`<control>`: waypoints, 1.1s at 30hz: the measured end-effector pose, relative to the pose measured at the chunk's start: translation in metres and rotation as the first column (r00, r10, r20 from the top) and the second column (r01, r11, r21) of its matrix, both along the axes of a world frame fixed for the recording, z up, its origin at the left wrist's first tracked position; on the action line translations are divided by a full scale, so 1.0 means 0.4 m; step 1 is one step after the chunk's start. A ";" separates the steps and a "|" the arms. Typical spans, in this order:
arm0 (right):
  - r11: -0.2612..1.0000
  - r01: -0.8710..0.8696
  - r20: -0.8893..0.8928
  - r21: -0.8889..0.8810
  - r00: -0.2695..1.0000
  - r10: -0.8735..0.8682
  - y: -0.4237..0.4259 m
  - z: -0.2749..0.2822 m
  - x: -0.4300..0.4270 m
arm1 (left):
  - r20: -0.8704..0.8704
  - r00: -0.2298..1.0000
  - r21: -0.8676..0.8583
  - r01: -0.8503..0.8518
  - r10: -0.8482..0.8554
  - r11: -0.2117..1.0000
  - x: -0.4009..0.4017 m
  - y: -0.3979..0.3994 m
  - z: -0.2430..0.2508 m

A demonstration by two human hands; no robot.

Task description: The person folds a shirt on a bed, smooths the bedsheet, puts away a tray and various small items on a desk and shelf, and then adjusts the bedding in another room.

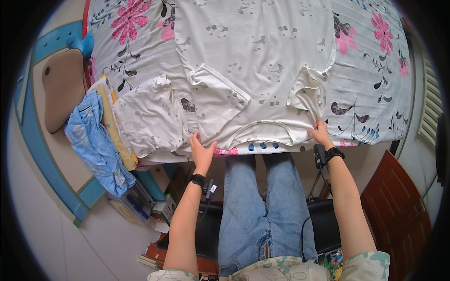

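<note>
A white short-sleeved shirt with grey prints lies spread on the bed, its neckline towards me. The left sleeve is laid inward over the body; the right sleeve is bunched and also turned inward. My left hand touches the left shoulder edge, thumb and fingers apart. At the right shoulder, my right hand pinches the fabric between thumb and fingers. Left of the shirt sits a folded white garment with a similar grey pattern.
A floral sheet covers the bed. Beside the folded garment lie a yellow cloth and blue patterned fabric, hanging over the edge. A brown cushion leans at the headboard. Black seats stand below, near a wooden door panel.
</note>
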State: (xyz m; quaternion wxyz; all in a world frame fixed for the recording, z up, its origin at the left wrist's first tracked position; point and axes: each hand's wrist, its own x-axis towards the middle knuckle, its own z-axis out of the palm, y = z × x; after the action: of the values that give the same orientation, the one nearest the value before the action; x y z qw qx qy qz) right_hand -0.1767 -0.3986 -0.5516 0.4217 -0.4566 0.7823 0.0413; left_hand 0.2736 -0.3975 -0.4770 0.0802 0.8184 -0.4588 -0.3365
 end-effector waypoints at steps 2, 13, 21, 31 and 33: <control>1.000 0.005 0.047 -0.024 0.999 -0.004 0.001 0.003 0.004 | 0.046 0.999 -0.004 0.001 0.000 1.000 -0.007 0.003 -0.015; 0.787 0.604 0.340 0.127 0.719 -0.606 0.062 -0.115 -0.036 | -0.198 0.933 -0.114 -0.326 0.300 0.938 0.026 0.060 -0.167; 0.324 0.908 0.144 -0.264 0.370 -0.918 0.142 -0.166 0.049 | -0.435 0.679 0.228 -0.552 0.591 0.802 0.070 0.089 -0.153; 0.571 0.815 0.300 0.100 0.523 -0.798 0.126 -0.126 -0.006 | 0.255 0.805 -0.195 0.585 -0.535 0.787 -0.139 -0.115 -0.015; 0.602 0.795 0.280 0.067 0.564 -0.776 0.117 -0.128 -0.020 | 0.206 0.848 -0.211 0.525 -0.488 0.824 -0.210 -0.197 -0.031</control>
State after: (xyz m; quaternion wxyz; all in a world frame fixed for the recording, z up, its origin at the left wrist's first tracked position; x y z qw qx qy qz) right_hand -0.1849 -0.3517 -0.6027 0.4866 -0.0757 0.8361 -0.2419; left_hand 0.1895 -0.4761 -0.4892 0.0612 0.6711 -0.7044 -0.2231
